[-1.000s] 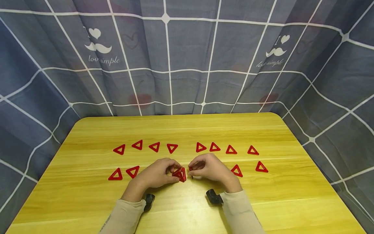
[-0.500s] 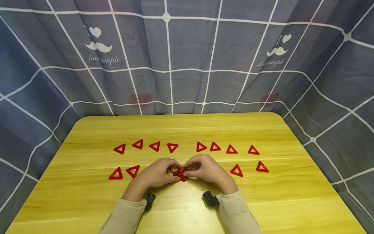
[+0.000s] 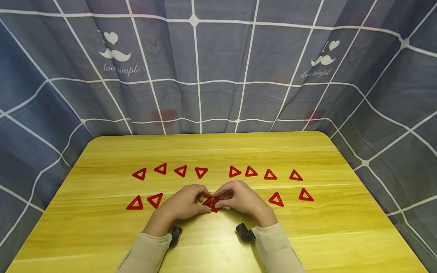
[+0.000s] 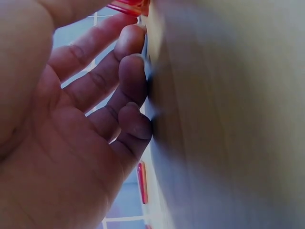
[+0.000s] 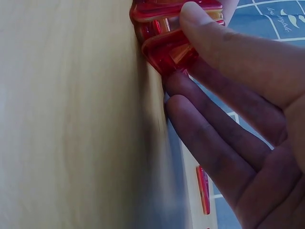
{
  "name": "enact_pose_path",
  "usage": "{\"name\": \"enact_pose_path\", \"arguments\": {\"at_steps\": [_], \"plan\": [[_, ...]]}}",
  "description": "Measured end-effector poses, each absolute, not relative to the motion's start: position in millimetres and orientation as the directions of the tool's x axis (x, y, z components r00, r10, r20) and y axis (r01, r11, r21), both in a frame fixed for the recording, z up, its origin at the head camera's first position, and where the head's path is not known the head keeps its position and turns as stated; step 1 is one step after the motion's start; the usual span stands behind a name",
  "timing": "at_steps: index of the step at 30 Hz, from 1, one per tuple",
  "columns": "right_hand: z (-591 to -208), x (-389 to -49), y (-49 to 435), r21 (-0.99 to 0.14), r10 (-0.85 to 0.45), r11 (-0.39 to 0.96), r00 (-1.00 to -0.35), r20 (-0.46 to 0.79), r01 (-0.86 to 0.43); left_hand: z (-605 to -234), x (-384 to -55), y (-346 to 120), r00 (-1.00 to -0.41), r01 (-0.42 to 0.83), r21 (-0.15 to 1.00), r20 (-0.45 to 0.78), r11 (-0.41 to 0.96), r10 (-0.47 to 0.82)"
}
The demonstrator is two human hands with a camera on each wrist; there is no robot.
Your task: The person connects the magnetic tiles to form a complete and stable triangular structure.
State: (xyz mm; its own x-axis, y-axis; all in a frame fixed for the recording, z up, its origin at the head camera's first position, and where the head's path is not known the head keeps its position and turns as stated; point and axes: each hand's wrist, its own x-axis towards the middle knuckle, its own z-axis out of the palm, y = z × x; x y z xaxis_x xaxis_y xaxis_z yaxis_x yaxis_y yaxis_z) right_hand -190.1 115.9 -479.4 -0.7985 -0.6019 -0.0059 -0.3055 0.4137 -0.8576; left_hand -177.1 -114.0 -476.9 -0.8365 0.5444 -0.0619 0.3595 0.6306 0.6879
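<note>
A small cluster of red, see-through triangular tiles (image 3: 211, 204), joined at angles, stands on the table between both hands. My left hand (image 3: 184, 202) pinches its left side between thumb and fingertips. In the left wrist view only a red edge of the cluster (image 4: 131, 6) shows at the top, and the other fingers (image 4: 133, 76) curl close to the wood. My right hand (image 3: 243, 199) pinches the right side. The right wrist view shows the right thumb (image 5: 196, 14) on a tile of the cluster (image 5: 164, 50), with fingers behind and below. Fingers partly hide the cluster.
Loose red triangles lie in rows on the wooden table (image 3: 218, 242): a back row with several on the left (image 3: 180, 171) and right (image 3: 250, 171), and nearer pairs outside the left hand (image 3: 135, 203) and right hand (image 3: 276, 199). A grey checked curtain (image 3: 218, 102) surrounds the far edge.
My right hand has moved left, bringing the tile it pinched against the cluster. The left hand has stayed nearly in place, gripping the cluster; the loose triangles lie where they were.
</note>
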Motion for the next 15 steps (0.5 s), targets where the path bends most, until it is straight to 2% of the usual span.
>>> {"name": "enact_pose_path", "arguments": {"at_steps": [8, 15], "plan": [[-479.0, -189.7, 115.0, -0.865, -0.592, 0.418, -0.805, -0.029, -0.277, -478.1, -177.4, -113.1, -0.842, 0.376, 0.679, -0.034, 0.630, 0.539], [-479.8, -190.4, 114.4, -0.847, -0.607, 0.416, -0.794, 0.012, -0.331, -476.5, -177.5, -113.1, -0.843, 0.367, 0.689, -0.038, 0.625, 0.537]]}}
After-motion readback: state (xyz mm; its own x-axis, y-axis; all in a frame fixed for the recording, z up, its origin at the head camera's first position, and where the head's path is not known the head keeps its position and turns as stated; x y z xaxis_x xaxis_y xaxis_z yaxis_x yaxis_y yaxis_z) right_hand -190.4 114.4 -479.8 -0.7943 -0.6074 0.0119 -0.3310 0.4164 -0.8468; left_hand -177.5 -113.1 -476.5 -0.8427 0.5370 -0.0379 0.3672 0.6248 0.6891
